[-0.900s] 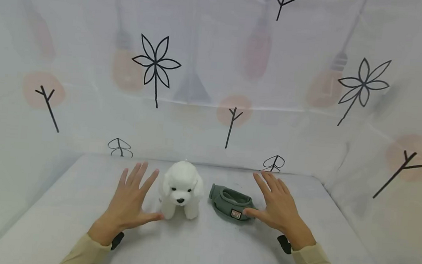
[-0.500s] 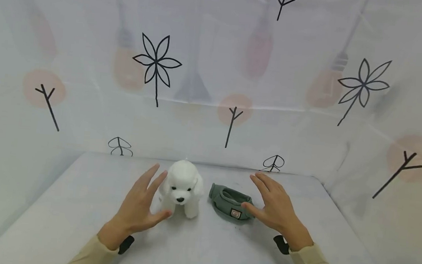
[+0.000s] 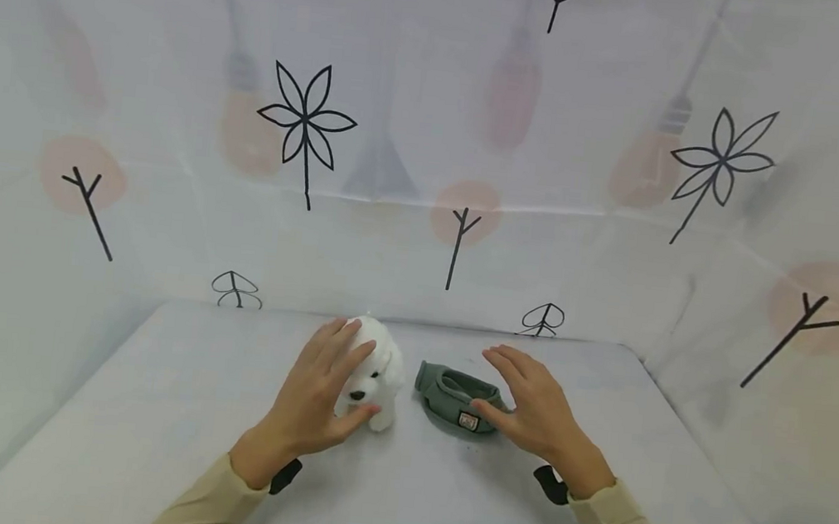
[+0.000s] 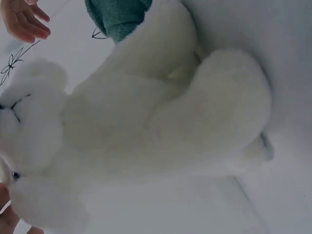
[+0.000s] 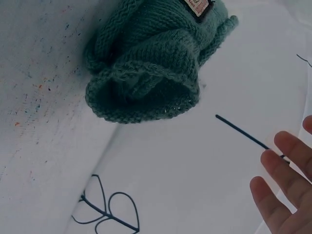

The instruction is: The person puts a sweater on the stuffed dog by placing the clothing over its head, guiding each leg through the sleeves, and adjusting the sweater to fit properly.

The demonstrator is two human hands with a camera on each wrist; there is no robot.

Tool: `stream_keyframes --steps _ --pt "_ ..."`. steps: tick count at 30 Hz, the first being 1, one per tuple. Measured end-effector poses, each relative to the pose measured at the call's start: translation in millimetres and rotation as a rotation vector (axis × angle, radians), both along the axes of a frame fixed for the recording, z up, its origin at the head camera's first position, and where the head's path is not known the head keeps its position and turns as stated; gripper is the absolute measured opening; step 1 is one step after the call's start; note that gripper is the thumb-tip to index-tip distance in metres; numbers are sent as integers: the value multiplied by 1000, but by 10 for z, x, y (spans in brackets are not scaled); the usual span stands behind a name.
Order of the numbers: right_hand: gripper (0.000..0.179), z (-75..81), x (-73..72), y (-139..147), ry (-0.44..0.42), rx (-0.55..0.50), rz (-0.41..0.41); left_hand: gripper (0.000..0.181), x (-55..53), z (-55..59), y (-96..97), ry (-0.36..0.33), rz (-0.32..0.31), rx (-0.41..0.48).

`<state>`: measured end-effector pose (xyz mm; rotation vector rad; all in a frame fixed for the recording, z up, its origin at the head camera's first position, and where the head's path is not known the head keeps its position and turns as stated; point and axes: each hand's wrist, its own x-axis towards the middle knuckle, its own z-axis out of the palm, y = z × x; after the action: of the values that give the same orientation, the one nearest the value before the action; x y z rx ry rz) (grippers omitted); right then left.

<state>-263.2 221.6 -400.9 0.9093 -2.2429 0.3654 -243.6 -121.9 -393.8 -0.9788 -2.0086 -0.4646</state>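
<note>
The dog [image 3: 388, 376] stands upright on the table [image 3: 407, 494], its face toward the person. Compared with before, the left hand [image 3: 322, 391] has moved right and now partly covers it, relaxed, not grasping. Beside lies the sweater [image 3: 444, 404], its length slanting rightward and nearer; the right hand [image 3: 537, 414] is near, fingers loose.

The plush puppy [image 3: 385, 375] is white with a black nose [image 3: 357, 395]. At its 3 o'clock, the knitted sweater [image 3: 446, 402] is green, rows of stitches showing, its pale pinkish label [image 3: 469, 420] edged in black. Toward 12 o'clock, the white fabric backdrop [image 3: 383, 250] carries black line-drawn flowers [image 3: 305, 119] and peach blots [image 3: 484, 209]. Beige sleeves [image 3: 207, 501] lie toward 8 and 4.
</note>
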Motion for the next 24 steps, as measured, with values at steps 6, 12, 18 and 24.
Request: stream_keyframes --steps 6,12,18,24 --pt "69 -19 -2 -31 3 9 13 72 -15 30 185 5 32 -78" --pt "68 -23 1 4 -23 7 -15 68 -40 65 425 33 37 -161" --pt "68 -39 -5 29 -66 16 -41 62 -31 129 610 61 35 -217" --pt "69 -69 -19 35 -79 28 -44 60 -10 159 763 -28 -25 -244"
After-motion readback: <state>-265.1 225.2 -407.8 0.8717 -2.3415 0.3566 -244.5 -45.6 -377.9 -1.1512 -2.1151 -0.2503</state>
